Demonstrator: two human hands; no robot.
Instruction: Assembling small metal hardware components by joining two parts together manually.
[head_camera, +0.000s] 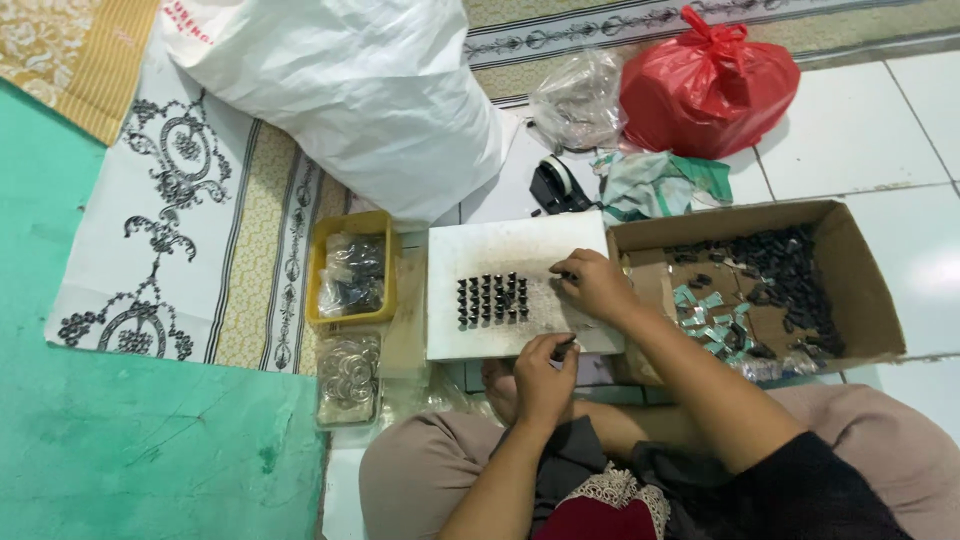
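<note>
Right hand (597, 285): fingers pinched on a small black piece at the flat white board's (470, 250) right edge, extending the neat rows of black pieces (492, 298).
Left hand (543, 378): fingers closed around a small dark piece at the board's near edge, ready as the next one.

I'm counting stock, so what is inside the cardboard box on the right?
The cardboard box holds a heap of small black parts along its far side and pale green scraps near the middle. The right hand and forearm cover its near left corner, so that part is hidden.

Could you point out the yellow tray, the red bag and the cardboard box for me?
yellow tray (318, 275): head view, on its left rim.
red bag (708, 95): head view, on the middle of its bulging side.
cardboard box (868, 290): head view, on its right wall.
</note>
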